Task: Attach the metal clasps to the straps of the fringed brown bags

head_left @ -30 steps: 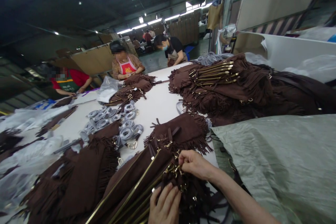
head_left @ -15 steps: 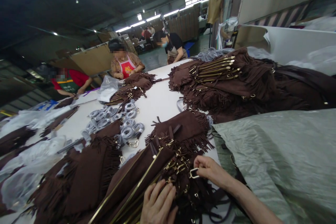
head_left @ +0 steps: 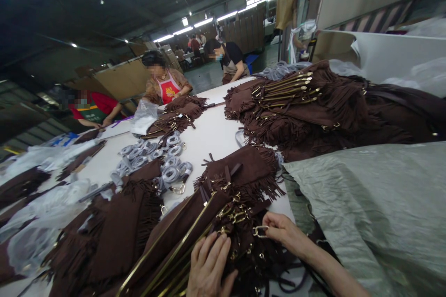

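Observation:
My left hand [head_left: 211, 262] lies with fingers stretched over the brown fringed bags [head_left: 174, 241], which have gold zippers. Its fingertips rest near the small gold clasps along the bags' edge. To the right, my right hand [head_left: 280, 232] is closed in a pinch on a gold oblong ring [head_left: 259, 231]. Several gold snap hooks [head_left: 239, 216] sit between the two hands among dark straps and fringe. Just beyond, another brown fringed bag [head_left: 244, 169] lies flat on the white table [head_left: 198, 141].
Coiled grey-wrapped straps [head_left: 170, 174] lie left of centre. A tall heap of brown bags [head_left: 306, 111] stands at the back right, behind a grey-green sheet [head_left: 376, 195]. Clear plastic bags [head_left: 38, 241] cover the left side. Co-workers [head_left: 165, 86] stand across the table.
My right hand has shifted slightly right, with the gold ring still in its fingers. The left hand stays almost in place. One co-worker's hand has moved near a plastic bag.

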{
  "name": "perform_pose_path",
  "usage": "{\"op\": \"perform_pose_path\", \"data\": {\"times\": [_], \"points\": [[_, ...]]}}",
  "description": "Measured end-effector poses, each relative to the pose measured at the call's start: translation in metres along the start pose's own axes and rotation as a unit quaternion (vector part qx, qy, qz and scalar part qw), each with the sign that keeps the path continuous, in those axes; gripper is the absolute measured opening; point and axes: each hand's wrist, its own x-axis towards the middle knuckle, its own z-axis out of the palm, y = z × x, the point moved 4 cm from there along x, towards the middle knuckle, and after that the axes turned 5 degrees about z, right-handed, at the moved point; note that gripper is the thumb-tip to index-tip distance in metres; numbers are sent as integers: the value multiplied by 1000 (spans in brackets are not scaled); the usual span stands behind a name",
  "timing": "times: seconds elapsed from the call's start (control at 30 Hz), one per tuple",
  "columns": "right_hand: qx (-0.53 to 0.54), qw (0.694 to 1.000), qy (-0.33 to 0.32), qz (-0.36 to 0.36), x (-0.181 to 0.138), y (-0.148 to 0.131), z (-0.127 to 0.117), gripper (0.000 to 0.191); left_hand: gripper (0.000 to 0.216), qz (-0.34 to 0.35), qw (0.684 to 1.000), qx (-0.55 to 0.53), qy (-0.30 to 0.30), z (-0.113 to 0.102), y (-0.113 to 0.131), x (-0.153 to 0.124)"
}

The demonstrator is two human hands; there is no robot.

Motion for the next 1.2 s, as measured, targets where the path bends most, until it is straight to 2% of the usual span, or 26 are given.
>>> {"op": "perform_pose_path", "data": {"times": [0.37,0.53,0.63,0.83,0.93,1.0,1.1,1.2], "points": [[10,1000,11,11,-3,14,4,12,50,-5,999,7,-34,4,0,-3],[1,999,33,10,-6,18,6,13,31,3,998,16,-54,4,2,-5],[-3,999,44,10,-8,19,8,14,26,-5,998,12,-54,4,2,-5],[4,999,48,6,-10,20,12,15,22,-56,998,-8,-26,4,0,5],[-29,998,58,8,-12,21,12,13,23,-88,994,-43,-43,1,-7,15],[-95,988,119,-29,-16,17,11,8,22,-112,989,-65,-64,-1,-14,20],[-210,931,242,-175,-28,-6,21,24,20,-124,985,-78,-87,-1,-21,20],[-265,880,269,-287,-34,-32,48,24,20,-111,984,-85,-107,5,-22,13]]}}
